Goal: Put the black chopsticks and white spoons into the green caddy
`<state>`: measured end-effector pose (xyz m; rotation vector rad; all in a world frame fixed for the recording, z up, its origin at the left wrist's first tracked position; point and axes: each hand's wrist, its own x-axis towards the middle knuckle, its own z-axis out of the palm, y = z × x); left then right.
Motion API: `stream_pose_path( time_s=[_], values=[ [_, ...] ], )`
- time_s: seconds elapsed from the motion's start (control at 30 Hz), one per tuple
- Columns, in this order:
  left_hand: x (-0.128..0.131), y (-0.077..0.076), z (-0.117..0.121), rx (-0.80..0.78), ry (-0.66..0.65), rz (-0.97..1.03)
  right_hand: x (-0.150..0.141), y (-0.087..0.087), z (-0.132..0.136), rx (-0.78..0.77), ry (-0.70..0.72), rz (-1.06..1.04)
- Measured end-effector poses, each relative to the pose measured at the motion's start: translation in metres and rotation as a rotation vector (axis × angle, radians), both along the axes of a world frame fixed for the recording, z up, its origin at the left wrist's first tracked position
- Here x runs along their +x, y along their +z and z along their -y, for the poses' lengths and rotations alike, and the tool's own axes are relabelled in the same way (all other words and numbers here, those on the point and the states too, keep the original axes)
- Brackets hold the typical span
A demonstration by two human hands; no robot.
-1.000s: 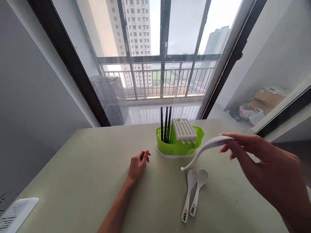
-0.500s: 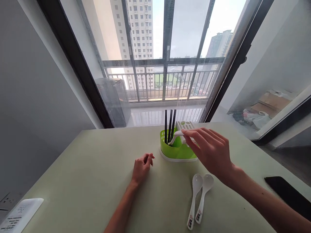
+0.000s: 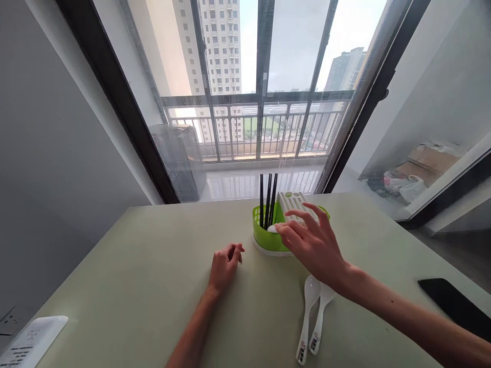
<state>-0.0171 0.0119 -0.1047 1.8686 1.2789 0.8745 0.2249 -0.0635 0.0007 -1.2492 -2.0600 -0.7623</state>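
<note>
On the table, a bright green utensil caddy (image 3: 264, 240) with a white base holds several black chopsticks (image 3: 268, 202) upright in its left compartment. My right hand (image 3: 316, 248) reaches over the caddy's front, thumb and index finger pinching a white spoon (image 3: 272, 228) beside the chopsticks; the other fingers are spread. Most of that spoon is hidden by the rim and my fingers. Left of the caddy, my left hand (image 3: 225, 266) rests on the table, fingers curled, nothing visible in them. Two white spoons, a left one (image 3: 307, 317) and a right one (image 3: 320, 319), lie below my right hand.
A white slotted rack (image 3: 295, 202) fills the caddy's right part. A black phone-like slab (image 3: 456, 304) lies at the table's right, and a white object with dark print (image 3: 36, 340) at the left edge. Glass doors stand behind the table (image 3: 161, 266).
My right hand has moved lower and left, bringing the spoon down into the caddy near the chopsticks. It now partly covers the lying spoons' bowls. My left hand stays put.
</note>
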Motion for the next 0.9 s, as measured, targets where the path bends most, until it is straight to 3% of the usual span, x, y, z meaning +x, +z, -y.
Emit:
stream_pose_path(
  time_s=[0.33,0.57,0.77,0.9],
  values=[
    [0.000,-0.002,0.000,0.020,-0.010,-0.005,0.005,-0.014,-0.001,-0.058,-0.037,0.036],
    [0.000,-0.001,0.000,0.007,-0.003,-0.015,0.000,-0.006,0.003,-0.130,-0.050,-0.007],
    [0.000,-0.001,0.001,0.009,-0.003,-0.023,0.011,0.009,0.032,-0.138,0.054,-0.077],
    [-0.001,-0.001,0.001,0.012,-0.012,-0.033,0.034,0.006,0.059,-0.118,0.027,-0.207]
  ],
)
